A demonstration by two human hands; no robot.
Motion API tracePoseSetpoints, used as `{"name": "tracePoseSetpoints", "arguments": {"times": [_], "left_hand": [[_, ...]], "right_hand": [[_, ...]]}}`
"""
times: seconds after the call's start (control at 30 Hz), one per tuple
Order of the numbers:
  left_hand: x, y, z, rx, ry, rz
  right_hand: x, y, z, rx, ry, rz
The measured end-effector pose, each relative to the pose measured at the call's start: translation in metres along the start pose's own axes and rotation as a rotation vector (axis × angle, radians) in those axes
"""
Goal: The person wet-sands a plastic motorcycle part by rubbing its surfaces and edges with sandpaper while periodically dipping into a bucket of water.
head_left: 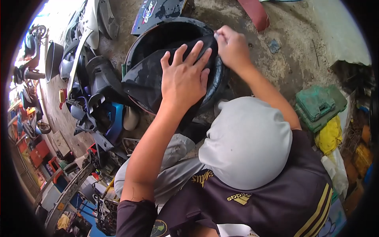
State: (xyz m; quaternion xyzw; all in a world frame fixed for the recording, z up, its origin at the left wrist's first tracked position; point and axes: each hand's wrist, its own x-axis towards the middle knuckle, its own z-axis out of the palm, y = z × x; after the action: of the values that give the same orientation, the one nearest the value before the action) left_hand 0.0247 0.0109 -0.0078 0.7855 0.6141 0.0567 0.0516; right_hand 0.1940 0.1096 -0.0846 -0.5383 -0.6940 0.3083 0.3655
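Note:
A smooth black panel [144, 81], wet in patches and shaped like a motorcycle body part, lies slanted across a round black tub [173, 21]. My left hand [183, 75] rests flat on the panel with its fingers spread. At the tub's right rim, by the panel's upper right end, my right hand [233, 45] is closed with thumb and fingers pinched together. Whatever sits between those fingertips is too small to make out. Much of the tub's inside is hidden under the panel and my left hand.
Beyond the tub lies a dark panel with a sticker [158, 14]. Motorcycle fairings [104, 79] crowd the left floor. My grey-clad knee [248, 142] rises close below my right forearm. A green tool case [316, 104] and a yellow cloth [329, 134] are at right.

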Motion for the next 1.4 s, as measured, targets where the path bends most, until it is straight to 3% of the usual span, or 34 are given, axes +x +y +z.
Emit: {"name": "tracePoseSetpoints", "arguments": {"times": [0.1, 0.2, 0.27, 0.33, 0.43, 0.53, 0.6, 0.73, 0.87, 0.97, 1.07, 1.13, 1.3, 1.4], "left_hand": [[0.002, -0.001, 0.000, -0.008, 0.028, 0.004], [-0.003, 0.002, 0.001, -0.007, 0.015, 0.006], [-0.001, 0.001, -0.001, -0.009, 0.022, 0.001], [0.001, 0.001, 0.000, -0.014, 0.026, -0.006], [-0.003, 0.001, 0.001, -0.004, 0.004, 0.001], [0.001, 0.000, 0.001, -0.010, 0.015, -0.009], [0.000, 0.001, 0.001, -0.009, 0.019, -0.014], [0.001, 0.000, 0.001, -0.020, 0.016, -0.018], [-0.002, 0.003, 0.001, -0.018, 0.007, -0.021], [0.000, 0.000, -0.001, -0.016, 0.013, -0.023], [-0.003, 0.003, 0.001, -0.023, 0.003, -0.025], [0.000, 0.002, -0.001, -0.022, 0.009, -0.023], [0.000, 0.002, 0.000, -0.015, -0.004, -0.031], [0.001, 0.002, -0.002, -0.018, 0.000, -0.028]], "right_hand": [[-0.014, -0.008, -0.002, -0.075, -0.022, -0.096], [0.011, 0.009, -0.006, 0.013, -0.038, 0.094], [-0.012, -0.001, -0.001, -0.019, -0.002, -0.085], [-0.016, -0.007, -0.005, -0.035, -0.050, -0.077], [0.004, 0.006, -0.006, 0.038, -0.008, 0.142], [-0.021, -0.011, -0.005, -0.033, -0.034, -0.086], [0.003, 0.006, -0.009, -0.006, -0.008, 0.044], [-0.022, -0.005, -0.005, 0.066, -0.074, -0.112], [0.007, 0.015, -0.009, 0.101, -0.051, 0.103], [-0.022, -0.005, -0.010, 0.070, -0.099, -0.078], [0.006, 0.027, -0.014, 0.105, -0.090, 0.162], [-0.017, 0.016, -0.017, 0.002, -0.033, 0.028], [-0.007, 0.003, -0.028, 0.116, 0.008, 0.141], [-0.023, 0.007, -0.006, 0.008, 0.045, -0.160]]}}
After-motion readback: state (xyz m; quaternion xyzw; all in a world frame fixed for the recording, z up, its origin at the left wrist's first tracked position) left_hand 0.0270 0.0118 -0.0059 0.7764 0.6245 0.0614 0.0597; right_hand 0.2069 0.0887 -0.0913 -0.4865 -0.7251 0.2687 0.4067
